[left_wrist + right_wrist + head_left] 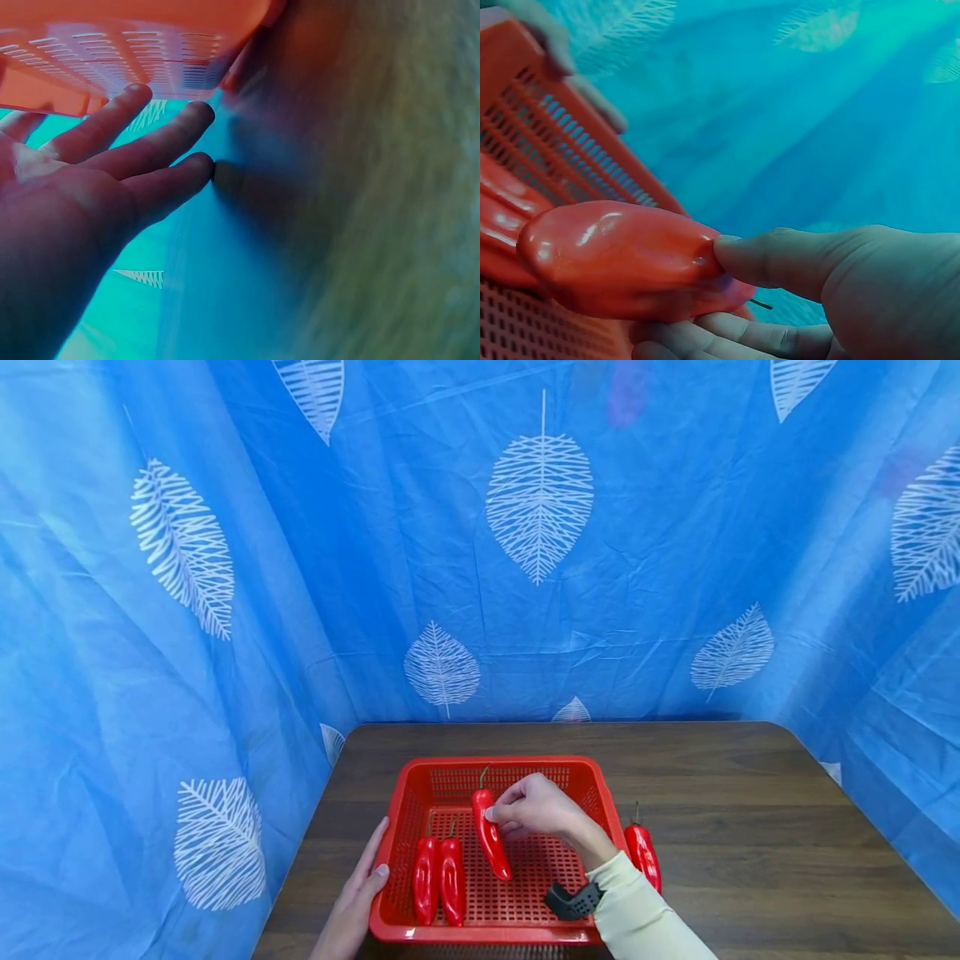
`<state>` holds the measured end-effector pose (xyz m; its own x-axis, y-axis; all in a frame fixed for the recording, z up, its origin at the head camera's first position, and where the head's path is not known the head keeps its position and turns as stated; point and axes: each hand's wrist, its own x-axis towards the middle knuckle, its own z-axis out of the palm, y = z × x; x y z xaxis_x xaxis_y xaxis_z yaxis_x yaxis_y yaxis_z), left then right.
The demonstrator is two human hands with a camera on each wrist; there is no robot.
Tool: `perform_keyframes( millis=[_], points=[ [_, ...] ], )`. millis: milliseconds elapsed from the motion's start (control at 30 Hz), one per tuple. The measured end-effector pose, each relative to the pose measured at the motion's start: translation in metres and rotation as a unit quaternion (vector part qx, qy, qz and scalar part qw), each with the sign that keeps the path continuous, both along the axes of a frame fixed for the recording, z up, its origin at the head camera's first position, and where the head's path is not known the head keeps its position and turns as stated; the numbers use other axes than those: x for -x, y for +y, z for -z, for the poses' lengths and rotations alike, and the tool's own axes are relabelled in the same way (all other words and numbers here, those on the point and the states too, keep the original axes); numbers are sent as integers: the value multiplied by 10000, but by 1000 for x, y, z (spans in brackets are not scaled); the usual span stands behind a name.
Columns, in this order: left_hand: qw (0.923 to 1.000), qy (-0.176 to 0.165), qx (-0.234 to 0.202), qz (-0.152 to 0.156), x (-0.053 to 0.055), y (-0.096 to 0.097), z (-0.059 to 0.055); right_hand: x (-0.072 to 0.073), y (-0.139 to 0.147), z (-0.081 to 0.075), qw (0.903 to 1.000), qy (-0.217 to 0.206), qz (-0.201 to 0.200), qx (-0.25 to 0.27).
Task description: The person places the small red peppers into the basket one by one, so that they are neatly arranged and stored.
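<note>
Wood-grain table (750, 827) | our straight-fingered left hand (351, 902) likely steadies the basket (502, 762) | our right hand (542, 810) pinches a pepper (491, 842) lightly, perhaps for control

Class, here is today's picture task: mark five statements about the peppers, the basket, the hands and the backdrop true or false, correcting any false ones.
1. The right hand pinches a pepper. True.
2. The left hand holds a pepper. False: it rests against the basket's left side.
3. Two peppers lie side by side in the basket. True.
4. The outside pepper lies left of the basket. False: it lies to the right.
5. The backdrop is blue with white leaf shapes. True.
</note>
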<state>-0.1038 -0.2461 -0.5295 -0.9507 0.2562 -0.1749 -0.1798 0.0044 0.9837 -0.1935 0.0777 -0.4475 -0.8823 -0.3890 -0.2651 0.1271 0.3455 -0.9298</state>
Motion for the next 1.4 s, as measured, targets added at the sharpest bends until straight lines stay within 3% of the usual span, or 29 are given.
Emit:
perform_keyframes(
  millis=[267,567,867,1133,1400],
  points=[
    [9999,-98,55,-96,1,1,-2,-3,-14,11,9987,6,69,-515],
    [9997,-187,75,-128,1,1,-2,-6,-23,23,9953,-24,-207,-950],
    [9997,-215,42,-88,0,1,-2,-6,-29,33,9930,-268,-269,-1116],
    [9998,122,-88,-97,-1,2,0,-5,-32,41,9895,-326,-254,-1384],
    [9997,230,-125,6,-1,3,1,-7,-33,41,9913,-485,-272,-1197]
  ],
)
